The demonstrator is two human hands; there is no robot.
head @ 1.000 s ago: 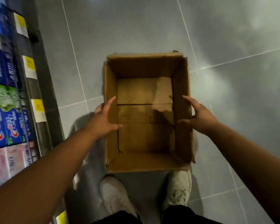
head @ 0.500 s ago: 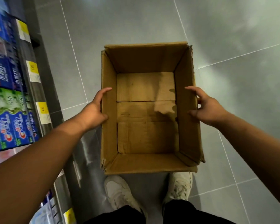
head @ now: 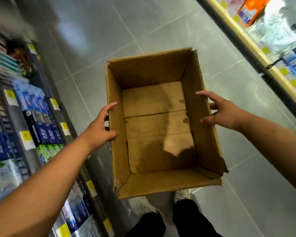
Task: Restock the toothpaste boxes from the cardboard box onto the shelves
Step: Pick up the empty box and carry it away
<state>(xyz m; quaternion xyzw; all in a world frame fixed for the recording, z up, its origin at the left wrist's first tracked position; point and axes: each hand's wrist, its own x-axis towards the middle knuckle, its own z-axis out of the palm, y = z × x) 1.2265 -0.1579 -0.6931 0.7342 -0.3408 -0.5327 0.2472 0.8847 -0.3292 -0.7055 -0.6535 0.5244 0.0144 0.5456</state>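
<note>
An open cardboard box (head: 149, 71) hangs in front of me above the grey floor, and its inside is bare brown board with no toothpaste boxes in it. My left hand (head: 99, 129) grips the box's left wall, thumb inside the rim and fingers outside. On the opposite wall my right hand (head: 224, 112) holds the same way. Blue, green and white toothpaste boxes (head: 41, 130) stand in rows on the shelves (head: 65, 129) at my left.
A second shelf unit (head: 256, 48) with an orange pack and white bags runs along the right of the aisle. Grey floor tiles (head: 161, 23) stretch ahead between the two units. My shoes (head: 181, 194) show just below the box.
Both hands closed on the box's side walls and raised it off the floor toward me. The view swung, bringing the right-hand shelves into sight.
</note>
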